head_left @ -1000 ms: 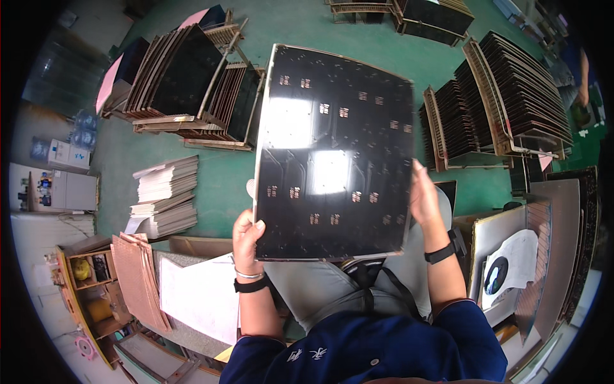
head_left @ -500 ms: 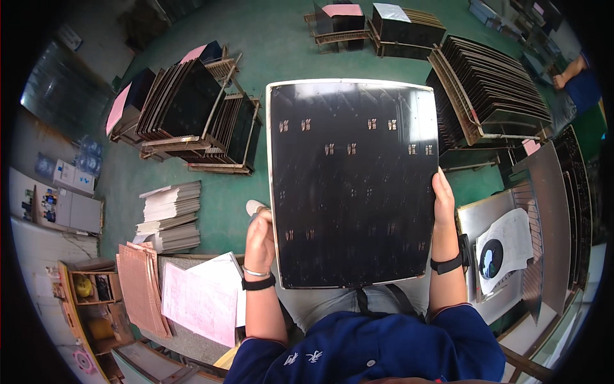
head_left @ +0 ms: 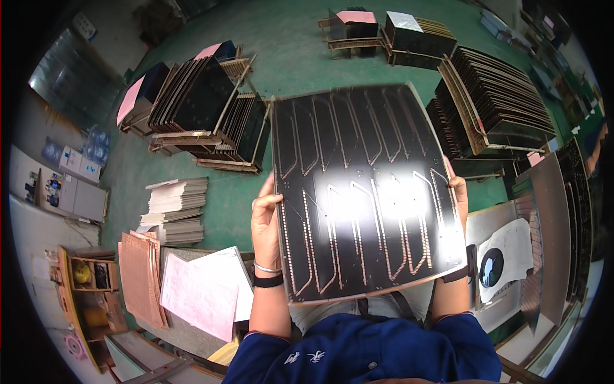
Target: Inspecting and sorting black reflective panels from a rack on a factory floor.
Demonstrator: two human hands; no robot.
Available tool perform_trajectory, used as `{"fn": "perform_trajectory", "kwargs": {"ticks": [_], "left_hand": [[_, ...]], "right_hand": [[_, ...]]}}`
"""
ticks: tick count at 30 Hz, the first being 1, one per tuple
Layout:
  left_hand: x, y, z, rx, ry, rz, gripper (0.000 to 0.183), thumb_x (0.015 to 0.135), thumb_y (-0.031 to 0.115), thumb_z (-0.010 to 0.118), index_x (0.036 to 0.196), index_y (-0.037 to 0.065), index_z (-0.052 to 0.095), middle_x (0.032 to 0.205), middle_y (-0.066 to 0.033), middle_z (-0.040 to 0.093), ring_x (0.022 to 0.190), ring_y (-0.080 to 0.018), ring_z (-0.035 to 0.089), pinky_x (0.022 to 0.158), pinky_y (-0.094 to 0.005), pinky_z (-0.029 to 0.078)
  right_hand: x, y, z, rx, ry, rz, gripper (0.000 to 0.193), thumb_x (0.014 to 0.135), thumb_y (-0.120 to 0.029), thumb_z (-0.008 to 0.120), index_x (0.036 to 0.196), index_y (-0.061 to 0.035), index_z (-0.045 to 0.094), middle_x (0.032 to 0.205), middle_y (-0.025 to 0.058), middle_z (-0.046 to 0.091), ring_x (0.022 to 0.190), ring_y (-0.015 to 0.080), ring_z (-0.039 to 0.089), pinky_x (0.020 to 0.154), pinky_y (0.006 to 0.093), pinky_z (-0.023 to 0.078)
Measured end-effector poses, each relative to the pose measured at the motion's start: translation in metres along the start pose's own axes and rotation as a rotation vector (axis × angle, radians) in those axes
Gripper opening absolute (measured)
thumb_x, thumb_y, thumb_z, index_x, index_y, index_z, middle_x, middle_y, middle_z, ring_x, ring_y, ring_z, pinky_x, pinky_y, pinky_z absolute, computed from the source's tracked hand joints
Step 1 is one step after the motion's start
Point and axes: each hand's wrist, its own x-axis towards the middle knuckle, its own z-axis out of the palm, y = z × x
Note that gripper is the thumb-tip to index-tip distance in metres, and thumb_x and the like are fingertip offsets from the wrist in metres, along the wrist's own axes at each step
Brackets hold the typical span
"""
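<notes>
A large black circuit board panel point(head_left: 352, 144) is held up in front of my body, a little tilted. Rows of long, bent copper pad lines run over the face turned to me, and a bright glare covers its middle. My left hand point(head_left: 265, 214) grips the left edge, its thumb on the near face. At the right edge, my right hand point(head_left: 458, 191) is closed on the panel, its thumb at the rim and much of the hand hidden behind the board.
Racks of upright dark panels stand on the green floor at left point(head_left: 198, 96) and right point(head_left: 499, 102). Stacked white sheets point(head_left: 176, 208), copper-coloured boards point(head_left: 142, 278) and pink and white papers point(head_left: 199, 297) lie at left. A round black object point(head_left: 492, 267) rests on paper at right.
The panel now shows another face: long copper pad lines replace the small scattered pad groups. It has tilted, and glare has moved to its middle. Both hands still hold its side edges.
</notes>
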Motion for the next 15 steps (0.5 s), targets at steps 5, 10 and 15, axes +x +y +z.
{"fn": "perform_trajectory", "kwargs": {"ticks": [5, 10, 15], "left_hand": [[-0.009, -0.003, -0.01, -0.339, 0.042, -0.345, 0.027, 0.09, 0.004, 0.054, 0.117, 0.004, 0.049, 0.119, -0.0083, 0.054, 0.105, -0.0124, 0.054, 0.089, -0.0261, 0.047], [-0.012, -0.015, -0.013, -0.221, 0.051, -0.311, 0.029, 0.089, 0.004, 0.054, 0.118, 0.002, 0.047, 0.103, -0.0021, 0.056, 0.093, -0.0076, 0.054, 0.085, -0.0215, 0.043], [-0.013, -0.03, -0.019, -0.228, 0.096, -0.323, 0.028, 0.089, 0.004, 0.055, 0.117, 0.003, 0.048, 0.097, 0.0003, 0.056, 0.089, -0.0062, 0.053, 0.083, -0.0206, 0.043]], "right_hand": [[-0.011, -0.016, -0.033, 0.07, 0.036, 0.26, 0.007, 0.089, -0.002, 0.054, 0.093, -0.0075, 0.053, 0.108, 0.009, 0.058, 0.094, 0.0149, 0.06, 0.08, 0.0256, 0.053], [-0.012, -0.019, -0.029, 0.017, 0.05, 0.219, 0.006, 0.089, 0.0, 0.053, 0.092, -0.0057, 0.055, 0.107, 0.0087, 0.058, 0.095, 0.015, 0.059, 0.083, 0.026, 0.05], [-0.012, -0.017, -0.031, 0.028, 0.018, 0.188, 0.007, 0.089, 0.001, 0.051, 0.093, -0.0045, 0.054, 0.11, 0.0104, 0.057, 0.094, 0.0155, 0.059, 0.083, 0.0267, 0.051]]}}
